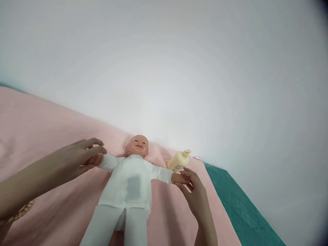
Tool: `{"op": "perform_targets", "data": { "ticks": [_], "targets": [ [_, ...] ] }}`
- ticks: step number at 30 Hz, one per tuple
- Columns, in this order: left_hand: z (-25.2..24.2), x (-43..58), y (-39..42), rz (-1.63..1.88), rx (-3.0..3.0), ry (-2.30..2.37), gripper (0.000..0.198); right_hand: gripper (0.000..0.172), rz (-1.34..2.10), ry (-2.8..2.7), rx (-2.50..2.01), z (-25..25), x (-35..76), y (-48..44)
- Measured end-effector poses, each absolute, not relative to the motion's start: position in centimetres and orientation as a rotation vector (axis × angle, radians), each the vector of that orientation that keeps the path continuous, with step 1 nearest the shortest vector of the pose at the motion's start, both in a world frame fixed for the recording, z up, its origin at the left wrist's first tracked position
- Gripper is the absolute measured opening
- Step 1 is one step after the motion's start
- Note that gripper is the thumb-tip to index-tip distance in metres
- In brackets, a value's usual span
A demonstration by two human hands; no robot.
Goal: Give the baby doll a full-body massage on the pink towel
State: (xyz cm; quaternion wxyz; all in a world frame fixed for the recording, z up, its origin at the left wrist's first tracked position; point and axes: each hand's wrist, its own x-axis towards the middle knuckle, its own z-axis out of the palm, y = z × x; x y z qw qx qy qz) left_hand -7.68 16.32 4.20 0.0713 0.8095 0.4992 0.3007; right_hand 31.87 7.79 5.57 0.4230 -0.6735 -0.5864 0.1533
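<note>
A baby doll [125, 184] lies on its back, dressed in a white long-sleeved top and white trousers, with both arms spread out. A grey patch shows on the front of its top. My left hand [79, 155] is curled loosely around the doll's hand at the left, fingers above and thumb below. At the right, my right hand [193, 188] holds the doll's other hand between thumb and fingers. Just beyond that hand lies a pale yellow pump bottle [178, 161], tilted on its side, its printed label partly hidden.
Under the doll is a pink cloth [46, 126], with a green surface [238, 201] showing along its right side. A pale wall [164, 68] rises directly behind the doll's head and the bottle. A beaded bracelet [22, 212] circles my left forearm.
</note>
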Motion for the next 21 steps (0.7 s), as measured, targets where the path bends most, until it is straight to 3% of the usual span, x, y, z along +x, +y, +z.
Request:
{"op": "perform_targets", "data": {
  "ticks": [7,13,21],
  "targets": [
    [4.2,-3.8,15.6,1.194,2.382,1.416,0.026,0.050,0.555,-1.351,-1.448,4.7,29.5,8.5],
    [3.6,-2.8,15.8,1.195,2.352,0.978,0.022,0.048,0.604,-1.353,-1.288,3.5,28.3,8.5],
    [2.8,-1.7,15.7,1.072,2.600,0.585,0.027,0.045,0.493,-1.769,-1.184,3.8,27.4,8.5]
  ]
}}
